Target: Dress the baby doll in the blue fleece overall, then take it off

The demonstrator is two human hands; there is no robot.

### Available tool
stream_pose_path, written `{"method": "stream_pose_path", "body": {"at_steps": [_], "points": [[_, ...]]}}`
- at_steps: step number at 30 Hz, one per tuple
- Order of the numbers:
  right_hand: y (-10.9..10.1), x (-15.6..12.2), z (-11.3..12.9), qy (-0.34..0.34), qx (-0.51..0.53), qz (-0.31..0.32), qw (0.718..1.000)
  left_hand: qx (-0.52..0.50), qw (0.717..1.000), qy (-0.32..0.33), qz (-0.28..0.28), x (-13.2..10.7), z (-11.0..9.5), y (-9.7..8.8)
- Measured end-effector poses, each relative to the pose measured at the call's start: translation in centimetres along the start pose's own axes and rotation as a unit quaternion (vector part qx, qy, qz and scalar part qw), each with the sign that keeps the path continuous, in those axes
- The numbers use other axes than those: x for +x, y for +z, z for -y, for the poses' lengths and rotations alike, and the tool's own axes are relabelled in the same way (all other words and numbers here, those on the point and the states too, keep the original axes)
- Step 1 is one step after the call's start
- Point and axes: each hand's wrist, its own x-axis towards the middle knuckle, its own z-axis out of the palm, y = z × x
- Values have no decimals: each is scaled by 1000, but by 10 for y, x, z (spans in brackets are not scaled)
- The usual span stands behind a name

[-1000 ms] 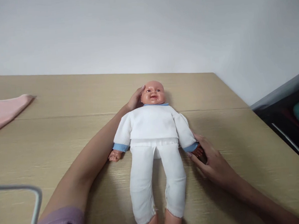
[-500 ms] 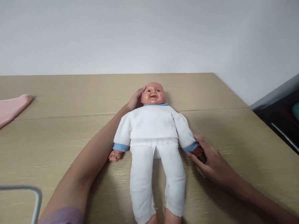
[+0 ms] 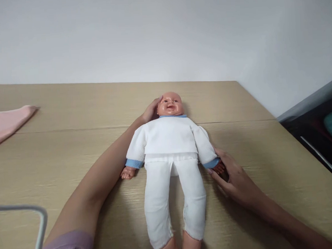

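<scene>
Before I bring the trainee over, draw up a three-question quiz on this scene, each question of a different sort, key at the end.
1. Open question: Which part of the doll does the person's left hand touch, and which part is the right hand at?

2. Multiple choice: What colour are the cuffs of the doll's top?
A) Pink
B) Blue
C) Green

3. True or false: The pink cloth lies on the table, at the left of the view.

Key:
1. Left hand, the side of the head; right hand, the end of a sleeve.
2. B
3. True
</scene>
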Motion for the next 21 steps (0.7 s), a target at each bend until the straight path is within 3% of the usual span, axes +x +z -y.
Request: {"method": "stream_pose_path", "body": {"at_steps": [11,15,19,21], "points": [[3,0,-3,-18,-13,-7,1000,15,1000,-8,-9,0,0,0],[5,0,-7,-14,-9,-18,1000,36,999,9,-38,1,3,-1],[4,2,-9,-13,-38,-84,996,82,993,7,-79,-5,2,-3],[2,3,-6,-25,-30,-130,991,124,984,0,-130,-11,-5,-5]]}}
